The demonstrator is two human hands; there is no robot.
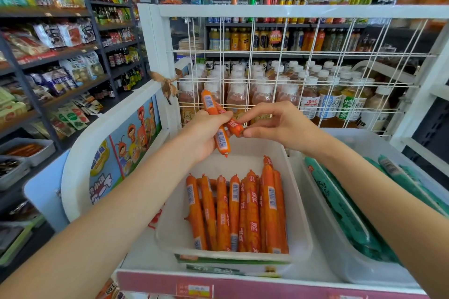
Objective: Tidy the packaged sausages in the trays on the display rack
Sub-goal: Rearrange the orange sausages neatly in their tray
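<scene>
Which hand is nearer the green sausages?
Right. The right hand is up and left of the green sausages; the left hand is farther left, over the white tray.

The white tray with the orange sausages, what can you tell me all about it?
The white tray looks like thin, slightly see-through plastic with rounded corners. It sits on the display rack's shelf, beside a tray of green sausages. Orange sausages lie side by side in its near right part; the far end is bare. Both hands hover above it, not touching.
</scene>
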